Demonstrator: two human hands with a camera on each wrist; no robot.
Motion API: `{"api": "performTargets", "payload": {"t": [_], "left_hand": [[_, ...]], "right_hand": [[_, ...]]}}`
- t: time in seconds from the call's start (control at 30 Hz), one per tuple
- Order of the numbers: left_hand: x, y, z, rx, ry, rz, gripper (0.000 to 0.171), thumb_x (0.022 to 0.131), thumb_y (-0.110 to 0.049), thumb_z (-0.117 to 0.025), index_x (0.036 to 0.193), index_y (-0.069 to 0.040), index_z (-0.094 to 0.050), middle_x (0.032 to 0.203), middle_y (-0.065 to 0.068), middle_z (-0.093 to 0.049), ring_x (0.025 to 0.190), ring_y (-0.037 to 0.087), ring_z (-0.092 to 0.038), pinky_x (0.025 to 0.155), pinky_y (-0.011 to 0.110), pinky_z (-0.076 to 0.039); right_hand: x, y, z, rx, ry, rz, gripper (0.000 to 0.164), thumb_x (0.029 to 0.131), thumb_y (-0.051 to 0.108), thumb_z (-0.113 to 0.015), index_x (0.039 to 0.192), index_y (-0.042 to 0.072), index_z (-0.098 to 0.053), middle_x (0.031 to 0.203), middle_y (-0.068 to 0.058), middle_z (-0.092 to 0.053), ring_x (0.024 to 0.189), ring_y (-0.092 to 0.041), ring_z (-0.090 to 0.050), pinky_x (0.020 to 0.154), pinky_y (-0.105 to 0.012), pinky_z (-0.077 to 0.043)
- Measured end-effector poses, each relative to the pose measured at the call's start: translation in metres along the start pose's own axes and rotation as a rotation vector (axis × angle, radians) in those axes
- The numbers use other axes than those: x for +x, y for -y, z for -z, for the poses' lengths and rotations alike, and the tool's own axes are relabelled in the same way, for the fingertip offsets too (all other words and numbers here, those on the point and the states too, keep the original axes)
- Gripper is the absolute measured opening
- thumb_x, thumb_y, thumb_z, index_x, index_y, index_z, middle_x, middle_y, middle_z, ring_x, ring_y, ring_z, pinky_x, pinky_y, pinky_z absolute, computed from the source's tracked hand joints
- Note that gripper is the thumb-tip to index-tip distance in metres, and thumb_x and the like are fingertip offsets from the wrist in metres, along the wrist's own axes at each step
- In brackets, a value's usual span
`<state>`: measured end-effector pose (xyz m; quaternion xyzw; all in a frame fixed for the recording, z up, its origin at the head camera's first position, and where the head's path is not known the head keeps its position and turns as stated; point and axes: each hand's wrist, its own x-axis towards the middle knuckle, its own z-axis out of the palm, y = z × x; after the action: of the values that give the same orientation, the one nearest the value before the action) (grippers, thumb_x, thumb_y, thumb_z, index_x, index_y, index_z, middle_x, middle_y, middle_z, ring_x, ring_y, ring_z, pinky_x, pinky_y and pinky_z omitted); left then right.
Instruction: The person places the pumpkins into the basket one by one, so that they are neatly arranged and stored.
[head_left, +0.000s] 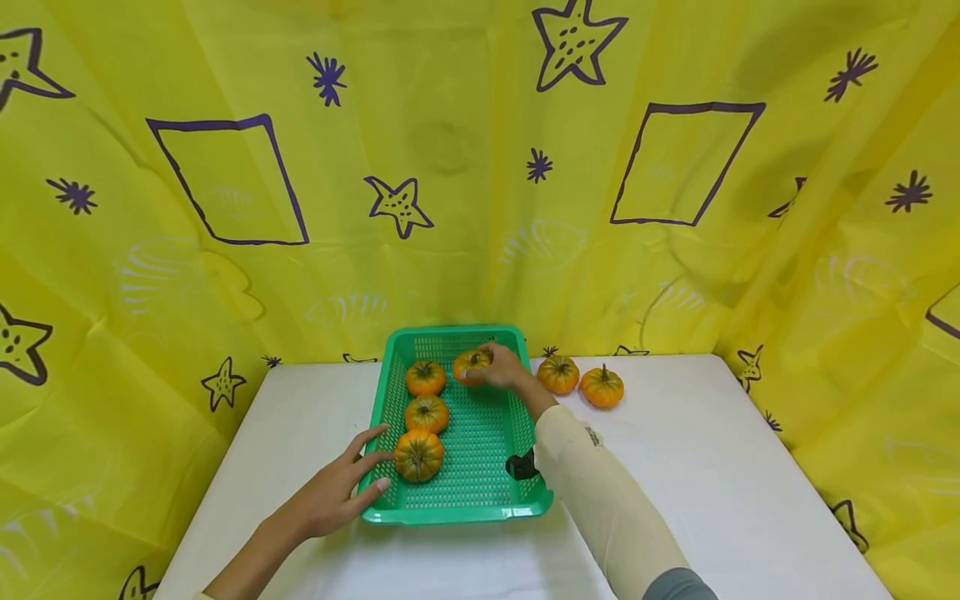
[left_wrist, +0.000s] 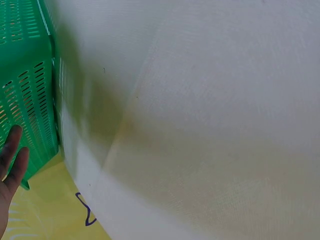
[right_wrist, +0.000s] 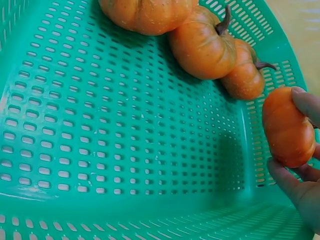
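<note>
My right hand (head_left: 501, 367) grips a small orange pumpkin (head_left: 471, 365) over the far end of the green plastic basket (head_left: 457, 514). In the right wrist view, that pumpkin (right_wrist: 287, 127) sits between thumb and fingers, seemingly above the basket floor. Three more small pumpkins stand in a row along the basket's left side: a far one (head_left: 426, 378), a middle one (head_left: 427, 414) and a near one (head_left: 418, 455). At the left rim, my left hand (head_left: 337, 492) rests with its fingers spread and fairly straight. Its fingers (left_wrist: 17, 165) show against the basket's slotted wall in the left wrist view.
Right of the basket, two pumpkins lie on the white tabletop (head_left: 697, 467), one farther back (head_left: 558, 374) and one nearer (head_left: 602, 387). A yellow patterned curtain (head_left: 465, 267) hangs behind the table and along both sides.
</note>
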<state>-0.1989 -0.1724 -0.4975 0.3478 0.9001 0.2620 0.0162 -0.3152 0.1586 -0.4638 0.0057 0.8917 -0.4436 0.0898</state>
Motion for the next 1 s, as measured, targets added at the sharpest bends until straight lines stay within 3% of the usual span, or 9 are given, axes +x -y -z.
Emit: {"api": "performTargets", "payload": {"t": [0.43, 0.67, 1.0], "left_hand": [[-0.001, 0.001, 0.001, 0.002, 0.001, -0.005, 0.037, 0.104, -0.038, -0.053, 0.134, -0.019, -0.061, 0.163, 0.006, -0.028, 0.126, 0.038, -0.058, 0.091, 0.057, -0.053], [0.0, 0.0, 0.001, -0.006, 0.006, -0.002, 0.036, 0.104, -0.038, -0.053, 0.134, -0.02, -0.061, 0.163, 0.005, -0.028, 0.126, 0.038, -0.058, 0.091, 0.057, -0.053], [-0.001, 0.0, 0.0, 0.006, 0.003, 0.002, 0.036, 0.104, -0.039, -0.053, 0.134, -0.02, -0.061, 0.163, 0.004, -0.028, 0.127, 0.037, -0.058, 0.091, 0.056, -0.053]], "right_hand": [[0.007, -0.004, -0.014, -0.013, -0.063, -0.08, 0.07, 0.086, 0.023, -0.079, 0.144, -0.001, -0.048, 0.141, -0.026, -0.05, 0.124, -0.041, -0.053, 0.1, -0.049, -0.049], [0.007, -0.006, -0.017, 0.083, -0.06, -0.136, 0.07, 0.086, 0.015, -0.078, 0.145, -0.003, -0.045, 0.136, -0.029, -0.05, 0.107, -0.038, -0.063, 0.076, -0.038, -0.061], [0.005, -0.01, -0.02, 0.045, -0.016, -0.156, 0.072, 0.088, 0.016, -0.077, 0.147, -0.004, -0.041, 0.143, -0.03, -0.047, 0.095, -0.033, -0.067, 0.075, -0.037, -0.06]]}}
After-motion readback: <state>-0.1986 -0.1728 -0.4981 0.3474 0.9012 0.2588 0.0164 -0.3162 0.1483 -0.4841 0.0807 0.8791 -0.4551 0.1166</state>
